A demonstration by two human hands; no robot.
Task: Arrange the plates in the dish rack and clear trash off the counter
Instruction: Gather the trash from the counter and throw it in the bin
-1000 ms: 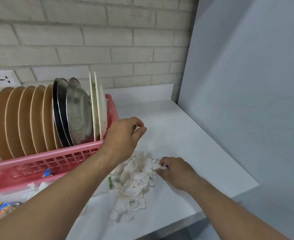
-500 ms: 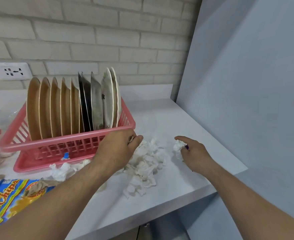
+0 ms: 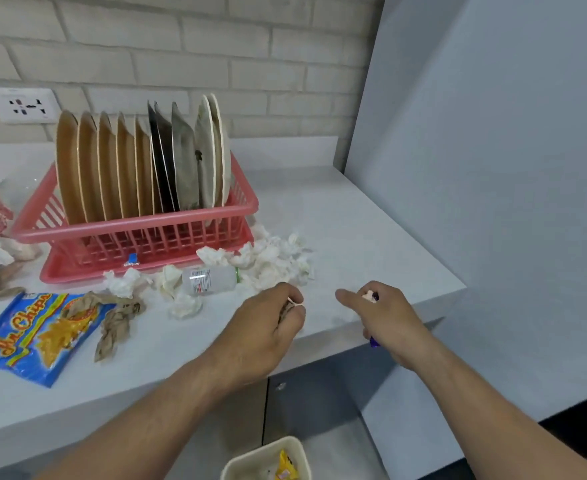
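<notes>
Both hands hover at the desk's (image 3: 371, 216) front edge near its right corner: the left hand (image 3: 267, 327) clenched on a small scrap, the right hand (image 3: 385, 317) curled around a purple-tipped wrapper. The plates (image 3: 139, 168) stand upright in the pink dish rack (image 3: 136, 230) toward the back edge, crumpled tissues (image 3: 274, 258) heaped along its front, leaving the right corner bare.

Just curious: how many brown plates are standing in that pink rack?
5. The brown plates stand on edge in a row at the left end of the pink rack, left of the dark and pale plates. None seems hidden.
</notes>
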